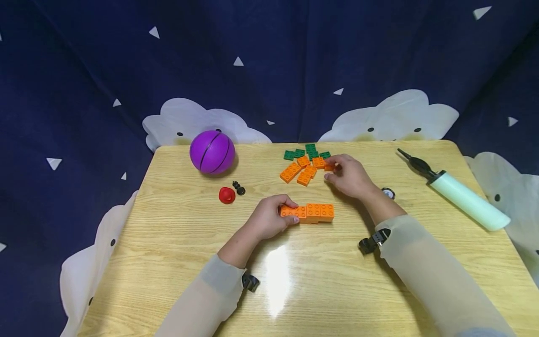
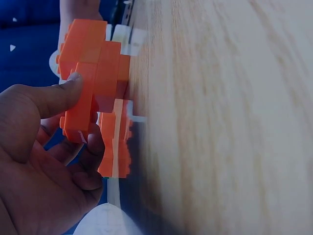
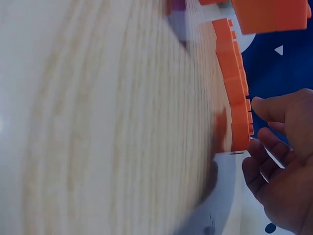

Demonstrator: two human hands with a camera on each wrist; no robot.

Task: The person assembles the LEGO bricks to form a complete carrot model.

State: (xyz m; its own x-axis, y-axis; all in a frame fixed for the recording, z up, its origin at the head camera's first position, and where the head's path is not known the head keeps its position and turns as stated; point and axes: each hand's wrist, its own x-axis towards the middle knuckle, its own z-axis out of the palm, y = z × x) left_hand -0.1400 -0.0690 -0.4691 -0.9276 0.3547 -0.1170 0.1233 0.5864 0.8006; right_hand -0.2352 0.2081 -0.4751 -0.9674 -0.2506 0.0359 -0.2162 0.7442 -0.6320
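Note:
My left hand [image 1: 268,217] pinches the left end of a stepped block of joined orange toy bricks [image 1: 316,212] between thumb and fingers. In the left wrist view, this block [image 2: 108,71] shows stacked layers, its studs facing left and a thumb pressed on one side. My right hand [image 1: 347,176] is at the right end of a group of loose orange bricks [image 1: 290,172], its thumb and fingers spread around the last brick [image 1: 329,167]. From the right wrist, the fingertips appear right at the studs of the orange brick row [image 3: 236,90], with the fingers loosely bent.
Several green bricks [image 1: 310,149] lie behind the orange ones. A purple ball [image 1: 212,152], a small red hat [image 1: 227,195] and a black beaded piece [image 1: 238,188] are at the left. On the right are a hand pump [image 1: 467,199] and a small round object [image 1: 388,193].

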